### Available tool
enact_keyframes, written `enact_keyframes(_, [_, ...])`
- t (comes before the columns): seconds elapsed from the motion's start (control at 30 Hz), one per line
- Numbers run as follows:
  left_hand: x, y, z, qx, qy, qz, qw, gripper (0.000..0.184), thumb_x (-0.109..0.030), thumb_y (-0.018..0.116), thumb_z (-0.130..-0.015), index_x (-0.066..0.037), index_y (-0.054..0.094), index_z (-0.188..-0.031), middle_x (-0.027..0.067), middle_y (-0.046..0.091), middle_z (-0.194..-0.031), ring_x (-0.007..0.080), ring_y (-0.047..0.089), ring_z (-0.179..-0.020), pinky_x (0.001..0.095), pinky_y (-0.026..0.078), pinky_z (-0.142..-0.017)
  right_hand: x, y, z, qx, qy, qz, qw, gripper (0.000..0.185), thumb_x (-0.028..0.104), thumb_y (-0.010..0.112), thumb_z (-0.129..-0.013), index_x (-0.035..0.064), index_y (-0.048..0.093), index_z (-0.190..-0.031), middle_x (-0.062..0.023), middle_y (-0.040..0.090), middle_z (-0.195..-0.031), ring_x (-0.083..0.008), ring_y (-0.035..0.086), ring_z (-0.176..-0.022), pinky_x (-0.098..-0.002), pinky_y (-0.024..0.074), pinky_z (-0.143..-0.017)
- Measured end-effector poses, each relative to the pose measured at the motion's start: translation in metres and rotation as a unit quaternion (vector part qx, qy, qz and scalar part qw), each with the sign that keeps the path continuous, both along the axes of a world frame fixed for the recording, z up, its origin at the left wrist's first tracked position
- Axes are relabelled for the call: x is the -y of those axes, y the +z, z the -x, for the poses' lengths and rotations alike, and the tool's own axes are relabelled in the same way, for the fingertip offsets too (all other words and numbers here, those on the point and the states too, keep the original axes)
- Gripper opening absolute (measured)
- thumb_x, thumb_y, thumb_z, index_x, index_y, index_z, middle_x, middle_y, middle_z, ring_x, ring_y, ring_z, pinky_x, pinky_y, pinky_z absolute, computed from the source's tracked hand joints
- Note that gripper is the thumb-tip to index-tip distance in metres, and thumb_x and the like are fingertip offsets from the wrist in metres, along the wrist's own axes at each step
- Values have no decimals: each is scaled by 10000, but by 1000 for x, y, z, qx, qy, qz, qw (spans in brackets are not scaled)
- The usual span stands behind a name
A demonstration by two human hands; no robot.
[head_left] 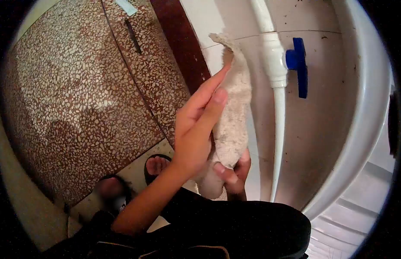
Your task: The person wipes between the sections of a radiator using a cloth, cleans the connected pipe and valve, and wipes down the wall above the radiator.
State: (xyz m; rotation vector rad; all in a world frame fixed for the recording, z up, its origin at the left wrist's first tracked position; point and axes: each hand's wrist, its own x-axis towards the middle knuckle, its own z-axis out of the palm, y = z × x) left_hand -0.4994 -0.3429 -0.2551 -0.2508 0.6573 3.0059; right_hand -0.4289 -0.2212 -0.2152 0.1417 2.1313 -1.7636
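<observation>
A pale, worn cloth (235,116) is stretched lengthwise between my two hands, beside a white pipe. My left hand (196,125) lies along its left side, thumb pressed on the cloth and fingers reaching under its upper end. Lower down, my right hand (237,177) grips the cloth's bottom part with the thumb on top. A smooth, rounded pale lump (210,185) shows beside the right thumb; whether it is part of the cloth I cannot tell. Most of the right hand's fingers are hidden.
The white pipe (278,129) carries a valve with a blue handle (300,67). To the right curves a white rim (360,116). A dark cable (127,64) and a thin dark stick (133,36) lie on the speckled floor (75,86). My sandalled feet (157,164) are lower left.
</observation>
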Motion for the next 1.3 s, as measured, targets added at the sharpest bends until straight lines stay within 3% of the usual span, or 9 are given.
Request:
enact_keyframes(0.1, [5,-4,0,-125,91,235,960,399,-109,445,-1016,16,474,-1394,177,506,-1416,224,507,-1286,304,381,-1071,-4,-3,2,-30,74,-48,996,756,110,638,-813,-8,279,-1469,-138,454,-1411,-230,441,-1306,-385,335,-1090])
enact_keyframes(0.17, [0,-3,13,-249,192,430,846,426,-40,472,-963,20,481,-1385,205,496,-1411,299,516,-1286,342,393,-1081,-1,-7,2,-55,17,-70,996,776,135,633,-776,-22,302,-1460,-126,465,-1401,-220,459,-1285,-367,362,-1064])
enact_keyframes(0.33, [-9,3,29,-321,186,571,732,583,-73,494,-842,-2,442,-1419,167,361,-1516,328,420,-1361,366,430,-1057,0,-10,8,-81,-90,-77,990,738,198,587,-819,-13,306,-1468,-119,471,-1400,-219,471,-1280,-364,377,-1055])
enact_keyframes(0.63, [-13,5,37,-264,224,552,759,542,-5,500,-865,-24,469,-1405,167,415,-1477,328,409,-1370,372,396,-1086,11,-14,9,-121,-81,-93,985,767,73,445,-791,-38,199,-1509,-154,349,-1504,-244,361,-1384,-366,285,-1132])
enact_keyframes(0.7, [-14,7,34,-257,211,548,767,517,-8,481,-882,-28,482,-1399,173,427,-1469,329,407,-1373,377,386,-1095,-3,-6,22,-80,73,-155,982,741,141,464,-877,-27,125,-1514,-164,268,-1531,-270,305,-1396,-381,233,-1147])
enact_keyframes(0.83, [-10,16,52,-251,226,522,784,512,21,454,-891,-30,482,-1400,165,408,-1489,314,402,-1379,358,376,-1100,26,8,34,-49,-89,-65,993,804,130,433,-774,-55,168,-1509,-152,303,-1526,-230,308,-1404,-344,254,-1136])
enact_keyframes(0.87, [-8,21,49,-252,202,493,808,504,80,443,-904,5,474,-1401,221,402,-1487,310,359,-1409,368,249,-1164,29,14,36,-13,-111,-63,992,809,147,434,-770,-57,170,-1507,-156,301,-1525,-227,303,-1404,-344,252,-1136])
enact_keyframes(1.1, [-23,-18,9,-140,101,379,909,461,51,396,-944,27,453,-1401,189,469,-1446,307,401,-1384,354,288,-1144,11,-32,-1,-80,-77,-46,993,744,214,478,-825,-86,202,-1448,-191,404,-1386,-254,433,-1248,-383,339,-1061])
enact_keyframes(1.3, [-24,-8,14,-256,137,414,863,449,32,370,-970,74,410,-1415,223,410,-1482,293,359,-1403,360,233,-1160,-8,-26,-2,-142,-41,-85,985,750,223,487,-837,-65,189,-1462,-194,376,-1420,-263,406,-1284,-392,324,-1076])
